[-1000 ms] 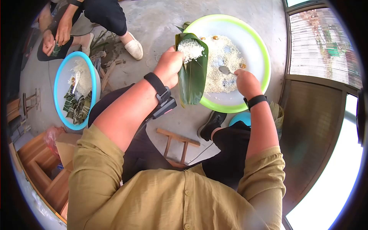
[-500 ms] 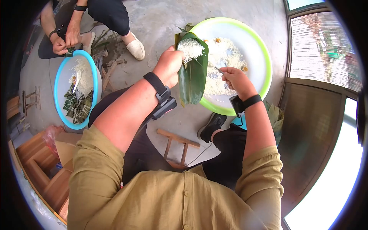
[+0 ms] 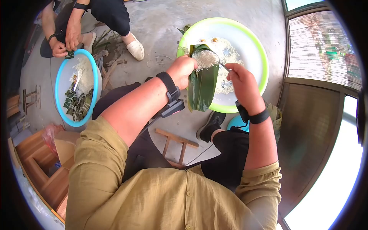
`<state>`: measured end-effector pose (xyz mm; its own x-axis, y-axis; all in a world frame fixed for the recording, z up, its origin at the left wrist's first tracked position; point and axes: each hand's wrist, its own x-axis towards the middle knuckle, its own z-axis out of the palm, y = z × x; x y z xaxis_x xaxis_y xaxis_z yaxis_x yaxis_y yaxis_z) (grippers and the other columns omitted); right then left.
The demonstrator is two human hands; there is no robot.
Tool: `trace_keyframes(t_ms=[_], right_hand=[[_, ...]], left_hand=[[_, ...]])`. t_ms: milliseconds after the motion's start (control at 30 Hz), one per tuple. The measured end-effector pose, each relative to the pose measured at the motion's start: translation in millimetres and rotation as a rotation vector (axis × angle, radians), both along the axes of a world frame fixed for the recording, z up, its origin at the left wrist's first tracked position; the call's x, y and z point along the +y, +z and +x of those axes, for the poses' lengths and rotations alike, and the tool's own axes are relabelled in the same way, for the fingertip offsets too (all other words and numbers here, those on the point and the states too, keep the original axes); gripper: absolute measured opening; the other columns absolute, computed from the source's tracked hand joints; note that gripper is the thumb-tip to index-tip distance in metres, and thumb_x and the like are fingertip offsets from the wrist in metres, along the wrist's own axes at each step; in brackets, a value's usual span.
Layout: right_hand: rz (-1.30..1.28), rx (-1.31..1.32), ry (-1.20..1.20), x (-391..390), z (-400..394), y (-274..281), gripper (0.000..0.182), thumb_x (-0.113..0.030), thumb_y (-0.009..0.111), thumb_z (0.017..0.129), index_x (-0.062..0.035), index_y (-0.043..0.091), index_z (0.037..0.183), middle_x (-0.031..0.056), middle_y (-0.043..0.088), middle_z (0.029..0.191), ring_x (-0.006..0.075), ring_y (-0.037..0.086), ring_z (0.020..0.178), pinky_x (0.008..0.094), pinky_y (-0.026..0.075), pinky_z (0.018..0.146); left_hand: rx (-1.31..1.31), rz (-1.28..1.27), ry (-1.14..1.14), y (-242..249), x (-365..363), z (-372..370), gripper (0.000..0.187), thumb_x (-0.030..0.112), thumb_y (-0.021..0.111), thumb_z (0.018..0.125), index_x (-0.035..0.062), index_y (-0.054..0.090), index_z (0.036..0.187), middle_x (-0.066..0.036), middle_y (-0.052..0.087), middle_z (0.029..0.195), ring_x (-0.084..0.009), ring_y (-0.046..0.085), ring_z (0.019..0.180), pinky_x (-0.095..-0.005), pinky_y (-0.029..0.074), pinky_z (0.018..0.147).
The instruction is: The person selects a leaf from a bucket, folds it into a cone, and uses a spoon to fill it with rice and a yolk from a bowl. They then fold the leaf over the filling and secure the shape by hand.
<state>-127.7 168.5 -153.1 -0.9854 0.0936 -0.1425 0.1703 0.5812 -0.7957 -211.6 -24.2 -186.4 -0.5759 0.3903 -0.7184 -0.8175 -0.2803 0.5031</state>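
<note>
My left hand (image 3: 183, 72) is closed round the upper part of a long green leaf (image 3: 203, 90), whose broad end hangs down. The leaf's top is folded into a cup heaped with white rice (image 3: 205, 60). My right hand (image 3: 246, 85) grips the thin metal handle of a spoon (image 3: 225, 67), its far end at the right edge of that rice; the bowl is hard to make out. Behind both hands, the white basin with a lime-green rim (image 3: 264, 57) holds loose rice (image 3: 229, 53) and a few brown pieces (image 3: 214, 40).
At left, another person's hands (image 3: 67, 44) work above a blue-rimmed basin (image 3: 58, 96) with rice, a white spoon (image 3: 78, 79) and several wrapped leaf bundles (image 3: 78, 105). A wooden stool (image 3: 176, 138) stands by my legs. A screened door (image 3: 314, 126) is at right.
My left hand and the filled leaf have shifted right and slightly down. The spoon in my right hand has come from above the basin's rice to the rice in the leaf.
</note>
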Motion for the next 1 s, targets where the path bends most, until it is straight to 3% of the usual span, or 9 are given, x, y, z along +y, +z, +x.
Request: trace_keyframes(t_ms=[133, 233, 400, 700, 900, 1000], right_hand=[[0.364, 0.28, 0.058, -16.0, 0.1, 17.0, 0.022, -0.003, 0.054, 0.089, -0.0067, 0.068, 0.106, 0.0158, 0.068, 0.09, 0.0343, 0.065, 0.083, 0.0378, 0.052, 0.074], [0.3, 0.187, -0.023, -14.5, -2.0, 34.7, 0.02, -0.004, 0.055, 0.088, -0.0087, 0.07, 0.1, 0.012, 0.068, 0.09, 0.0325, 0.066, 0.08, 0.0391, 0.052, 0.072], [0.421, 0.188, 0.108, -11.2, -3.3, 27.0, 0.019, -0.006, 0.058, 0.086, -0.012, 0.072, 0.097, 0.0087, 0.068, 0.088, 0.0312, 0.065, 0.079, 0.0398, 0.053, 0.07], [0.528, 0.257, 0.109, -22.3, -8.6, 22.3, 0.018, -0.005, 0.059, 0.085, -0.0116, 0.071, 0.096, 0.0091, 0.066, 0.084, 0.0316, 0.065, 0.077, 0.0413, 0.052, 0.068], [0.34, 0.23, -0.127, -5.0, -2.9, 35.7, 0.02, -0.005, 0.055, 0.087, -0.01, 0.071, 0.099, 0.0116, 0.07, 0.094, 0.032, 0.067, 0.08, 0.0371, 0.053, 0.072], [0.535, 0.145, -0.031, 16.3, -0.1, 15.2, 0.022, -0.005, 0.054, 0.089, -0.0091, 0.066, 0.106, 0.0144, 0.069, 0.098, 0.0334, 0.067, 0.088, 0.0432, 0.052, 0.078]], left_hand=[[0.019, 0.023, -0.038, 4.2, -2.2, 0.4, 0.033, -0.006, 0.043, 0.085, -0.0064, 0.051, 0.117, -0.017, 0.058, 0.11, -0.0289, 0.062, 0.096, -0.0444, 0.054, 0.085], [0.014, 0.006, -0.045, 2.8, -7.5, -3.0, 0.033, -0.005, 0.043, 0.085, -0.0061, 0.05, 0.118, -0.016, 0.059, 0.109, -0.0286, 0.062, 0.098, -0.0452, 0.054, 0.087], [0.007, 0.074, -0.069, 3.0, -9.5, -3.8, 0.04, -0.007, 0.041, 0.085, -0.0057, 0.048, 0.124, -0.016, 0.06, 0.11, -0.0284, 0.063, 0.099, -0.0439, 0.055, 0.088], [0.066, 0.094, -0.144, -4.9, -8.6, 1.5, 0.047, -0.009, 0.039, 0.085, -0.0015, 0.047, 0.13, -0.017, 0.06, 0.114, -0.0271, 0.065, 0.099, -0.043, 0.056, 0.088], [0.036, 0.079, -0.051, -3.4, -9.8, 1.4, 0.045, -0.008, 0.039, 0.084, -0.0015, 0.049, 0.128, -0.015, 0.06, 0.116, -0.0277, 0.061, 0.105, -0.0423, 0.051, 0.093], [0.046, 0.094, -0.025, 1.2, -12.2, -0.2, 0.047, -0.009, 0.038, 0.085, -0.0013, 0.047, 0.13, -0.016, 0.059, 0.117, -0.0273, 0.062, 0.104, -0.043, 0.054, 0.09]])
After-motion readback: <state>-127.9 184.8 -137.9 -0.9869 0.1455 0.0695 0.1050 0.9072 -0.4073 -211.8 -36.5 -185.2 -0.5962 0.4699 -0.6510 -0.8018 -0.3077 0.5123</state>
